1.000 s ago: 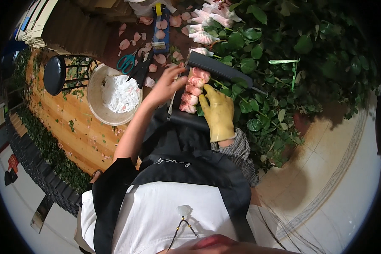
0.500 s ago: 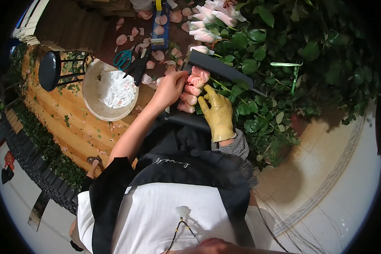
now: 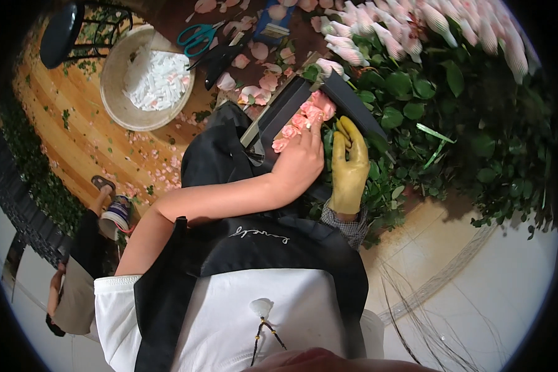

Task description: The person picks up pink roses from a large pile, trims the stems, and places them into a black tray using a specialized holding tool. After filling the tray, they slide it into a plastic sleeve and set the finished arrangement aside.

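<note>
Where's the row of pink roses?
Head view, above centre: the roses lie on the dark holder, at the bare left hand's fingers, left of the gloved right hand.

A black apron [image 3: 273, 257] covers a white shirt [image 3: 229, 313] — yellow glove [image 3: 350, 177], checked sleeve [image 3: 348, 230].

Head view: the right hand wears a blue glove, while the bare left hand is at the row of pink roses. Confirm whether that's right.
Not quite: the glove on the right hand is yellow, not blue, as the head view shows. The bare left hand is indeed at the row of pink roses.
</note>
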The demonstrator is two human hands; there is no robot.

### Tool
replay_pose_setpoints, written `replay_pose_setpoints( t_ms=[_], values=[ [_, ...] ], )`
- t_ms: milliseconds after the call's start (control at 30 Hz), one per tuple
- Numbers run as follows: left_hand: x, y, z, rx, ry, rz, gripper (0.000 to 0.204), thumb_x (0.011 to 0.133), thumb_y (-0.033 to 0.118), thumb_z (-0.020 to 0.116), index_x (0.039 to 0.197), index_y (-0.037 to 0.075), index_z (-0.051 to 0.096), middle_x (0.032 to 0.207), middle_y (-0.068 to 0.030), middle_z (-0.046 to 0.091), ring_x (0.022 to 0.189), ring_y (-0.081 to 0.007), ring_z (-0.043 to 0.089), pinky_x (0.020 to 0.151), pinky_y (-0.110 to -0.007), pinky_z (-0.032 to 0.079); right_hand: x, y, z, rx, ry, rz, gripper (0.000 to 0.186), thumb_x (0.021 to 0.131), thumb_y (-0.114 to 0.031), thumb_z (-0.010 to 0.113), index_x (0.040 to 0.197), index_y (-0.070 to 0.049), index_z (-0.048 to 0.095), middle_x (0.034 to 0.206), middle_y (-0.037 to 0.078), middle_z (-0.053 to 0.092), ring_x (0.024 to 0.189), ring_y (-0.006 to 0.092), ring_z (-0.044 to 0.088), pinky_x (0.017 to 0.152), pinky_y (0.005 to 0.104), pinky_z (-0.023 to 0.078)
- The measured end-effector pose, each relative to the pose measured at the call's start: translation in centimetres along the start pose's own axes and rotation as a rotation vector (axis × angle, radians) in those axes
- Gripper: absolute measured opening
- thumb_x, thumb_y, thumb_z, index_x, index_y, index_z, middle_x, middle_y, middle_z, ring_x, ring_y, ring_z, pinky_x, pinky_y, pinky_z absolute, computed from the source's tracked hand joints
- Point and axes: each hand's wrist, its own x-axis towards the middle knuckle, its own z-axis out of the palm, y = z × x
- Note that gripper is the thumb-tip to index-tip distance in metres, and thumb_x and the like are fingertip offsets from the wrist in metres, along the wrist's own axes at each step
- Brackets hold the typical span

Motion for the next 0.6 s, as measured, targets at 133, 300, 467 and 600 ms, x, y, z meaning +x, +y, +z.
replay_pose_setpoints(
  t_ms=[133, 300, 467, 600],
  values=[
    [0.3, 1.3, -0.3, 0.066, -0.100, 0.005, 0.045, 0.086, 0.017, 0.057, 0.119, -0.012, 0.067, 0.140, -0.0349, 0.055, 0.108, -0.0395, 0.063, 0.088, -0.038, 0.055, 1.2, 1.0, 1.0, -0.197, -0.034, -0.178, 0.035, 0.098, -0.008, 0.063, 0.132, -0.001, 0.061, 0.126, 0.015, 0.067, 0.109, 0.0270, 0.066, 0.097, 0.0359, 0.052],
    [0.4, 1.6, 0.2, 0.094, -0.111, 0.007, 0.043, 0.088, 0.016, 0.056, 0.119, -0.012, 0.067, 0.138, -0.0344, 0.056, 0.110, -0.0401, 0.063, 0.090, -0.039, 0.055, 1.3, 1.5, 1.2, -0.275, -0.023, -0.227, 0.035, 0.098, -0.008, 0.063, 0.132, -0.001, 0.061, 0.125, 0.015, 0.068, 0.110, 0.0286, 0.065, 0.096, 0.0370, 0.052],
    [1.6, 0.3, -0.2, -0.058, -0.059, -0.020, 0.030, 0.082, 0.013, 0.060, 0.101, -0.009, 0.069, 0.134, -0.0390, 0.057, 0.087, -0.0320, 0.069, 0.061, -0.033, 0.058, 1.0, 1.1, 1.2, -0.250, -0.056, -0.270, 0.040, 0.096, -0.003, 0.063, 0.136, 0.000, 0.058, 0.130, 0.017, 0.065, 0.115, 0.0303, 0.064, 0.098, 0.0379, 0.052],
    [2.8, -4.6, -2.1, -0.340, -0.128, 0.154, 0.015, 0.081, 0.008, 0.062, 0.092, -0.002, 0.063, 0.104, -0.0257, 0.069, 0.072, -0.0333, 0.072, 0.056, -0.040, 0.058, -3.5, -2.3, -1.5, -0.147, -0.053, -0.156, 0.043, 0.095, 0.001, 0.061, 0.138, 0.003, 0.055, 0.140, 0.018, 0.059, 0.119, 0.0285, 0.062, 0.104, 0.0380, 0.048]
  ],
)
